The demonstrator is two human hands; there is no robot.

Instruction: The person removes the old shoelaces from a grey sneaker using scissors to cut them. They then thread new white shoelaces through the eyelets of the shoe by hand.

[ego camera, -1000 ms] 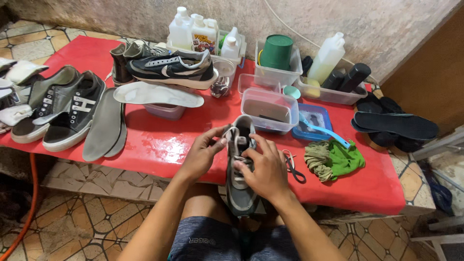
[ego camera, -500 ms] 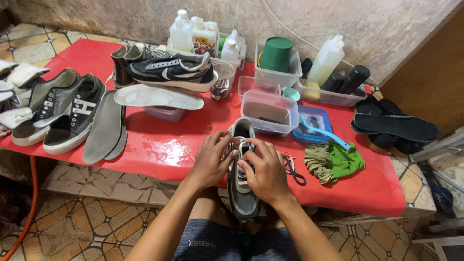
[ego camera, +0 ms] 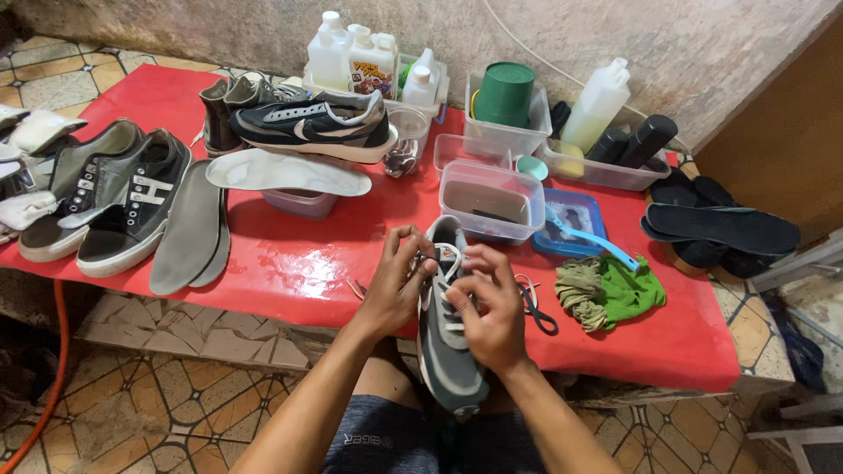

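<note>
- My left hand (ego camera: 395,285) and right hand (ego camera: 492,312) both pinch the laces of the grey sneaker (ego camera: 446,338), gripped between them at the red surface's (ego camera: 299,254) near edge.
- A clear tub (ego camera: 490,200) sits just beyond my hands; a green cloth (ego camera: 632,290) lies right of them.

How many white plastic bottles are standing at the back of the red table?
5 that I can make out: four clustered in a clear tub behind the dark sneaker, and one taller bottle right of the green pot. Others may be hidden behind them.
</note>
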